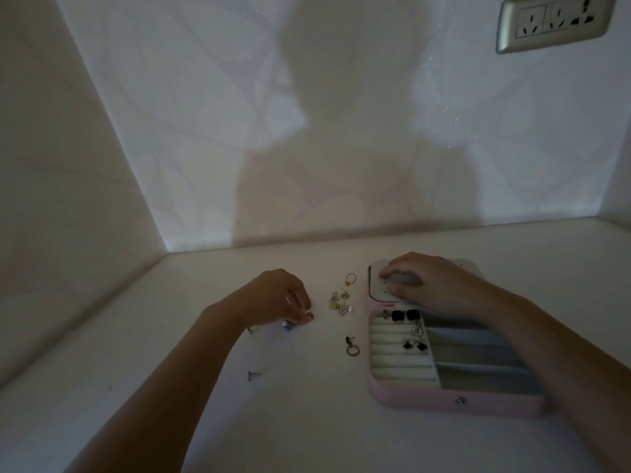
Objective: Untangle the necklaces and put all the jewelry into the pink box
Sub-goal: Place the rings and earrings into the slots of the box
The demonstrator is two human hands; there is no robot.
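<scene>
At four o'clock on the table (136, 421): pink box (457, 404), lid panel (377, 291) open at its twelve. Contents, by the ring rolls (399, 356): black square earrings (404, 315), silver earring (417, 329), black diamond earrings (415, 344). My right hand (430, 285) rests on the lid panel, fingers relaxed. My left hand (276, 298), at the box's nine, pinches a small piece (309, 315). Loose between them: gold ring (350, 278), earring cluster (339, 302), hoop earring (351, 346).

Your left hand (280, 298) pinches a small jewelry piece (309, 315) near the middle of the surface. Your right hand (426, 285) rests on the white lid panel (379, 291) of the open pink box (444, 402). A gold ring (350, 278) and loose earrings (339, 302) lie between your hands.
</scene>
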